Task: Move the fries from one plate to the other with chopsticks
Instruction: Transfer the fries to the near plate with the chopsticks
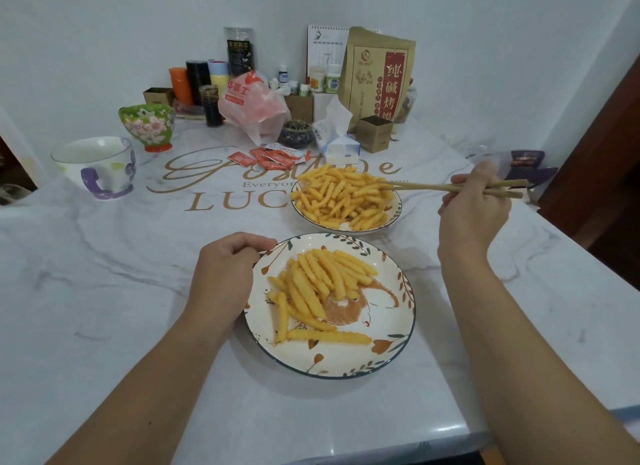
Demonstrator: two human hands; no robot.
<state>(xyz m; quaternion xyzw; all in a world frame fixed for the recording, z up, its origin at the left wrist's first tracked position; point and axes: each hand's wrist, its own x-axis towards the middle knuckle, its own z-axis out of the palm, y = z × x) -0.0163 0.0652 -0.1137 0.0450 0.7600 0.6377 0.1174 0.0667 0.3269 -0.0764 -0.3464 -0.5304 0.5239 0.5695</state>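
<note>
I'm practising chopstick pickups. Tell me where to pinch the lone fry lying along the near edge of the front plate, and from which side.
Pinch the lone fry at its middle, tips coming from above, one on each long side. It lies flat and nearly crosswise on the front plate, apart from the pile at its right half, so a centred grip should keep it level. The chopsticks are in the right hand.

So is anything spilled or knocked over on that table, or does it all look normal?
Nothing looks spilled. All fries sit inside the far plate and the near plate. The only loose things are the red sauce packets, scattered flat behind the far plate. The mug and green bowl stand upright.
</note>
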